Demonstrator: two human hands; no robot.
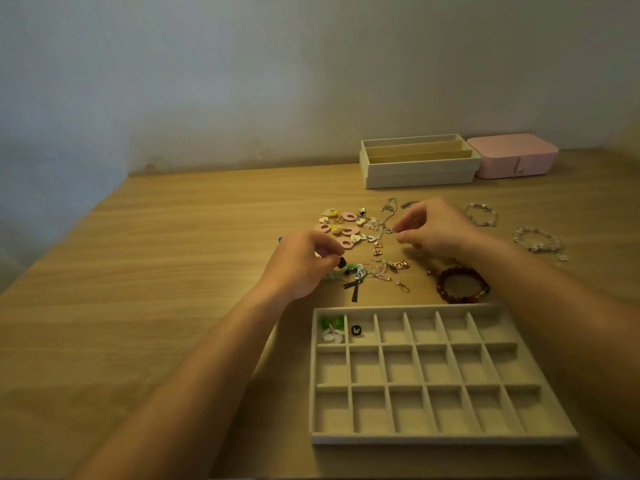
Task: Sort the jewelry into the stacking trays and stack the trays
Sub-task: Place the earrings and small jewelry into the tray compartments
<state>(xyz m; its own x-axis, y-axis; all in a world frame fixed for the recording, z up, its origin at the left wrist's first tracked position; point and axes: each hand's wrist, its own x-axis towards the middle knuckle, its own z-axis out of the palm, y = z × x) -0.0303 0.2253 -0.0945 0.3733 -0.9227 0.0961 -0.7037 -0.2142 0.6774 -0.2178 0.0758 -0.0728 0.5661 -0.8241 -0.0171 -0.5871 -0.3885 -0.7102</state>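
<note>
A beige velvet tray [433, 436] with many small compartments lies in front of me. Its far-left cell holds green earrings [331, 325] and the cell beside it a small black piece [356, 330]. Beyond it a heap of loose jewelry [349, 230] is spread on the table. My left hand [301, 263] pinches a small black earring [342, 262] at the heap's near left. My right hand [433, 228] pinches a small silver pendant [388, 231] on a thin chain. A brown bead bracelet [462, 285] lies just past the tray.
Two stacked cream trays with long slots [419, 168] stand at the back, a pink jewelry box [512, 155] to their right. Two pale bead bracelets [482, 214] [538, 239] lie at the right. The wooden table [156, 271] meets a wall behind.
</note>
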